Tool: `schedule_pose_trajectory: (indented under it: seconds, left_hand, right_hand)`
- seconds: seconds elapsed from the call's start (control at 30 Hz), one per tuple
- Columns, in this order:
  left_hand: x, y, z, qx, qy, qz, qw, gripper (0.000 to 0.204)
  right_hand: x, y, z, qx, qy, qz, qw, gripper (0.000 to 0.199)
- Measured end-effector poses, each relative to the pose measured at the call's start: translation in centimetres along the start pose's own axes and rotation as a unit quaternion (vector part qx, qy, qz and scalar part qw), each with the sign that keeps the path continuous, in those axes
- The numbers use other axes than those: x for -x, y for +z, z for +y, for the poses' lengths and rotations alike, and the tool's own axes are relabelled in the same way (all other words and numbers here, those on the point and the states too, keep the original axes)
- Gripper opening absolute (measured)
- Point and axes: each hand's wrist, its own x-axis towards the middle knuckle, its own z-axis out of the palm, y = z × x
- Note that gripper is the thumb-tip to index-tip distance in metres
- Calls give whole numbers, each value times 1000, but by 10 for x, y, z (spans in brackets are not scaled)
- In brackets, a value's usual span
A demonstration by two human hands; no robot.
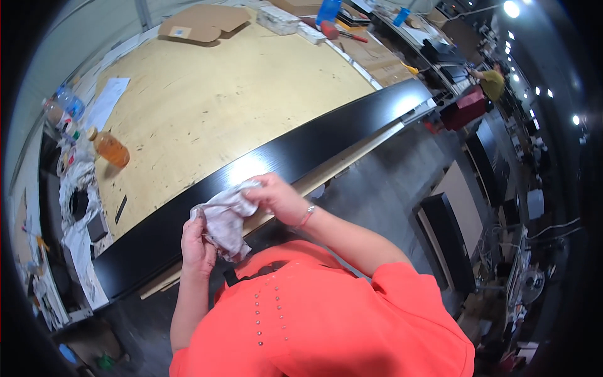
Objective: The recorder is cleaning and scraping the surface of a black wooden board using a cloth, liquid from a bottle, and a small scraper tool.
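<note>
A crumpled whitish cloth [227,217] with greyish stains is stretched between my two hands. My left hand [198,245] grips its left edge, and my right hand [277,198] pinches its upper right corner. Just beyond and partly behind the cloth lies a long glossy black board [301,147], set aslant along the near edge of the worktable. Light reflects brightly off its top. The cloth hides a part of the board's near edge, and I cannot tell whether it touches the board.
The pale worktable [207,94] bears a bottle of orange liquid [110,147], a cardboard piece [204,24] and a red-handled tool [339,31]. Clear plastic bottles [69,103] stand at the left. Black panels [447,239] lie right of the aisle; another person [483,88] works farther off.
</note>
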Motion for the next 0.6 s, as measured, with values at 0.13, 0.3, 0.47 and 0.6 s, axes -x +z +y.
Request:
schedule_pose_trajectory:
  seconds: [0.13,0.3,0.47,0.6]
  left_hand:
    - [-30,10,30,-232,48,-26,971,30]
    - [-75,-30,28,-582,262,100,763,15]
    - [-74,-14,26,-716,315,54,621,15]
    - [-77,-32,25,-695,326,46,639,17]
  right_hand:
    - [26,-78,-32,-298,-172,101,933,20]
    - [72,-107,-85,7,-358,363,860,19]
    - [-2,4,-8,520,-261,139,801,18]
    - [-49,40,81,639,-382,72,664,34]
